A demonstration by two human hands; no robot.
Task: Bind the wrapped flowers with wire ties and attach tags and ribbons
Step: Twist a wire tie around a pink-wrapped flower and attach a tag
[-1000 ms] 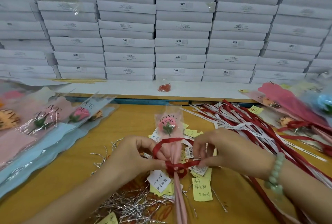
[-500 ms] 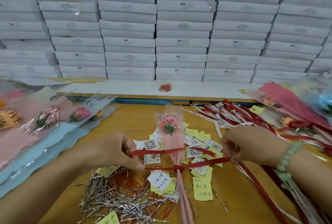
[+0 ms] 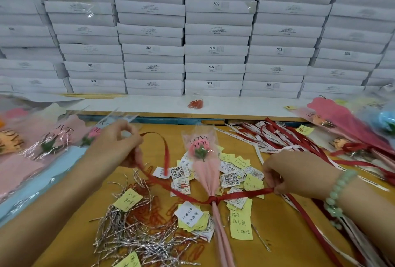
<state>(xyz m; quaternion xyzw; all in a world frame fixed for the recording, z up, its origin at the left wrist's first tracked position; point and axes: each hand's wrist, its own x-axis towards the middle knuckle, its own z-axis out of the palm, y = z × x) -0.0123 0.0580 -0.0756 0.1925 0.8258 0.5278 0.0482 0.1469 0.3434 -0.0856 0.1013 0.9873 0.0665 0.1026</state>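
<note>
A single pink wrapped flower [image 3: 206, 170] lies upright on the yellow table, over a scatter of tags [image 3: 233, 178] and yellow notes. A red ribbon [image 3: 245, 195] is knotted around its stem at about mid length. My left hand [image 3: 115, 144] pinches one ribbon end, raised up and to the left, with the ribbon looping above the table. My right hand [image 3: 292, 174] pinches the other end, pulled out to the right of the knot. A pile of silver wire ties [image 3: 136, 239] lies at the front left.
Wrapped flowers [image 3: 49, 142] lie stacked on the left, and finished ones [image 3: 346, 129] with a heap of red and white ribbons [image 3: 284, 138] on the right. White boxes [image 3: 213, 31] are stacked along the back. Red paper clips [image 3: 195, 103] sit on the shelf.
Both hands have drawn apart from the stem, pulling the ribbon ends outward. The left hand rose up and left; the knot has drawn tight on the stem.
</note>
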